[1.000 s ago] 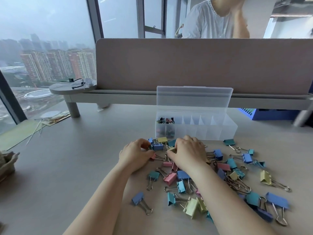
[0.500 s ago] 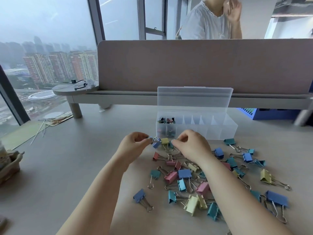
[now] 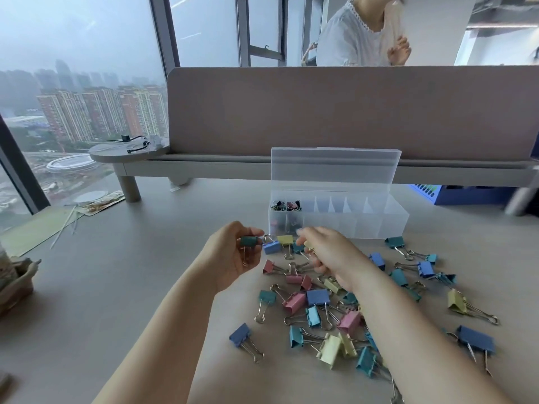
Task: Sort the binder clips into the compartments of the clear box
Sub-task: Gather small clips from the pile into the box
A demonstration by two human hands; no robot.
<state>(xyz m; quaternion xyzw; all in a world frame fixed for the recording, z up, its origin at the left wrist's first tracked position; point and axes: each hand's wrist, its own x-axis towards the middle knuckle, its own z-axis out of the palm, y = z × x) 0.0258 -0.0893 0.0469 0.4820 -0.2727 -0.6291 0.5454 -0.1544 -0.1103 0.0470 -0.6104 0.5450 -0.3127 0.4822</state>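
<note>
Grey daylight is filling a high-rise office around a pale desk (image 3: 87, 301).

Well beyond the grip of the left hand (image 3: 233, 255), a beige partition panel (image 3: 350, 112) is standing across the desk, with a low shelf (image 3: 204, 167) running along its foot and ending in a rounded corner on a round leg (image 3: 129, 189) far to the grip's left. Farther left, tall windows (image 3: 73, 39) are showing hazy apartment towers (image 3: 96, 112). Behind the panel a person in a white top (image 3: 344, 39) is standing. To the grip's far right, a blue crate (image 3: 466, 195) is sitting under the shelf.
</note>
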